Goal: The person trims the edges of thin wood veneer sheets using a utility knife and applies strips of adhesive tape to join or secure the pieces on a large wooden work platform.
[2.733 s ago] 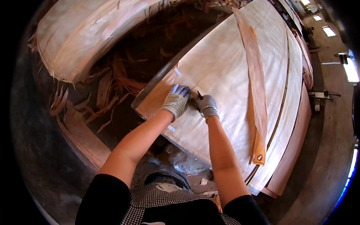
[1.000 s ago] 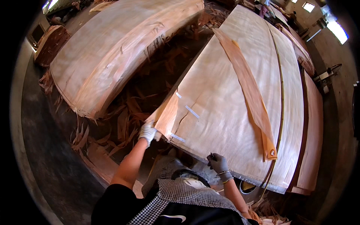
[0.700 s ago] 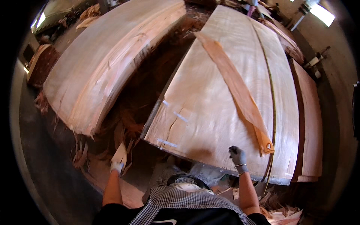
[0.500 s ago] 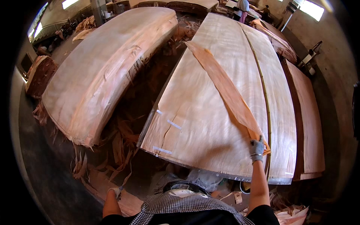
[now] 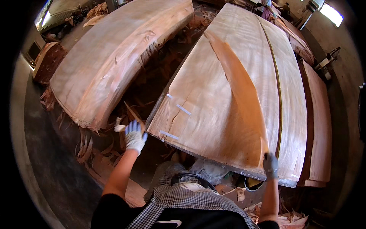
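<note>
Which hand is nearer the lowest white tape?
Left. The left hand is just left of the tape, off the stack; the right hand is well to its right, holding the veneer strip.

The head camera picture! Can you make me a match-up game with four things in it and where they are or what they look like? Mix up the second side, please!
Things:
1. right hand
2. left hand
3. white tape pieces
4. long wood strip

Places and colours:
A. on top of the big pale stack, towards its near left corner
B. orange-brown
C. at the near end of something long, gripping it
D. off the stack, to its left

Right pairs: 1-C, 2-D, 3-A, 4-B
</note>
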Motion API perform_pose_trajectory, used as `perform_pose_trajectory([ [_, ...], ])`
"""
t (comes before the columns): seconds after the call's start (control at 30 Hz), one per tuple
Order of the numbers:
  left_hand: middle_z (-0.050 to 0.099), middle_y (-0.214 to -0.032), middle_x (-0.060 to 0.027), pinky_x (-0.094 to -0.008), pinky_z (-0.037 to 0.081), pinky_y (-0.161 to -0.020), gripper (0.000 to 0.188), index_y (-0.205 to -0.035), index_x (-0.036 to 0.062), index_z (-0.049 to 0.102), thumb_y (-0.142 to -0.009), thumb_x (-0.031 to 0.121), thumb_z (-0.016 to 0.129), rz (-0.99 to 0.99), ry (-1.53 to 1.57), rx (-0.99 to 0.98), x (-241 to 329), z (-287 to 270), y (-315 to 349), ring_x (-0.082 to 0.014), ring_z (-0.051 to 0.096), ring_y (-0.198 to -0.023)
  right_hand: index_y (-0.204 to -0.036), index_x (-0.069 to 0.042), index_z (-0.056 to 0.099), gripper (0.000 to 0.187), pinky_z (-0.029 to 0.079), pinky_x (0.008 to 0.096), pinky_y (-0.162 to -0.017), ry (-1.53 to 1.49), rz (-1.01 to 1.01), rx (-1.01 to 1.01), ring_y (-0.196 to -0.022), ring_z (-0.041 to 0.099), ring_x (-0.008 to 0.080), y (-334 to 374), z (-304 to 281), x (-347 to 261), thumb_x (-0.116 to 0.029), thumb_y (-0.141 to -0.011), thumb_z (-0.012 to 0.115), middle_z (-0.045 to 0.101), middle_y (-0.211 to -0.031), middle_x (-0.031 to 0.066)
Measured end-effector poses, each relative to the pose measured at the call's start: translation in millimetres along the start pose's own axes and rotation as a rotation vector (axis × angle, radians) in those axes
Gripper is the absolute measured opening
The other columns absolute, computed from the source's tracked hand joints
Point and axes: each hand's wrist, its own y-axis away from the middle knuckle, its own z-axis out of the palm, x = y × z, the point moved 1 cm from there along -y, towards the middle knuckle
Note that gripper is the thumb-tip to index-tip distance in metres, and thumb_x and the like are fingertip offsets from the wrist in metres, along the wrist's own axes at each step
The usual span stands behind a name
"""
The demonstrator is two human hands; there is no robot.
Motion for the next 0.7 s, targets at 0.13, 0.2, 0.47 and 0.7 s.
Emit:
perform_pose_trajectory([
  [0.13,0.024,-0.136,-0.0181,-0.045,0.014,-0.103,0.071,-0.128,0.0019,0.031,-0.072,0.036,0.058,0.028,0.163,-0.048,57.6,30.8,-91.0,-0.0323,0.021,-0.126,-0.08,-0.008,0.061,0.015,0.045,0.0426,-0.06,-0.284,-0.101,-0.292,-0.069,0.057,0.0349,111.1,-26.8,-15.4,-0.016,-0.071,0.054,0.058,-0.075,0.017],
  [0.2,0.024,-0.137,-0.0156,-0.0431,0.012,-0.104,0.07,-0.129,0.0032,0.03,-0.073,0.036,0.055,0.083,0.222,-0.046,83.4,30.3,-130.7,-0.0296,0.02,-0.127,-0.085,-0.012,0.064,0.02,0.046,0.0414,-0.062,-0.301,0.065,-0.499,-0.069,0.057,0.0351,169.7,-11.7,-7.8,-0.017,-0.069,0.055,0.058,-0.072,0.0173],
  [0.47,0.021,-0.14,-0.0103,-0.0415,0.012,-0.105,0.058,-0.131,0.0061,0.027,-0.081,0.03,0.045,0.265,0.274,-0.278,98.1,97.6,-190.1,-0.0245,0.023,-0.128,-0.076,-0.01,0.066,0.017,0.047,0.0356,-0.066,-0.373,0.194,-0.735,-0.074,0.06,0.0281,272.6,5.8,-20.5,-0.019,-0.062,0.061,0.062,-0.077,0.013],
  [0.7,0.057,-0.107,-0.016,-0.0332,0.04,-0.086,0.046,-0.113,0.0033,0.052,-0.08,0.036,0.052,-0.293,1.149,-0.161,31.6,105.5,-222.7,-0.0296,0.052,-0.101,-0.082,-0.006,0.065,0.02,0.047,0.0353,-0.073,-0.293,0.205,-0.589,-0.084,0.058,0.0303,227.9,-2.2,-24.8,-0.008,-0.064,0.055,0.06,-0.09,0.0157],
])
